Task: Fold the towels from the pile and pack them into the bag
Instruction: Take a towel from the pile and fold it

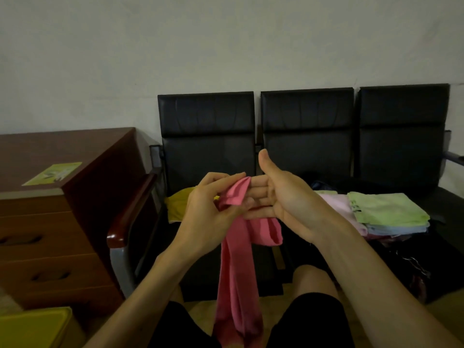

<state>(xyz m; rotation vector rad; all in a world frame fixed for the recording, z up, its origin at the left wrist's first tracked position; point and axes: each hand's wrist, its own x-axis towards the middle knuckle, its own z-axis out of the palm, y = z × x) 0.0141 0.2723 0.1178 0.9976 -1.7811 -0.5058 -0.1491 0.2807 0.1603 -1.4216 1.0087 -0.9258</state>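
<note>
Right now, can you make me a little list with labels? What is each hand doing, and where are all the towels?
left hand: pinches the top of the pink towel
right hand: open, fingers straight against the towel, thumb up
pink towel: hangs down between the knees
stack: folded towels, green on top, on the chairs, right of the hands
yellow towel: on the left chair, behind the left hand
desk: wooden, with drawers, far left

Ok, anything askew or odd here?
Nothing damaged or spilled. Pink towel hangs bunched from left hand and right hand, mid-fold. The folded stack on the seat is slightly uneven: a pale pink towel pokes out left of the green one on top.
</note>
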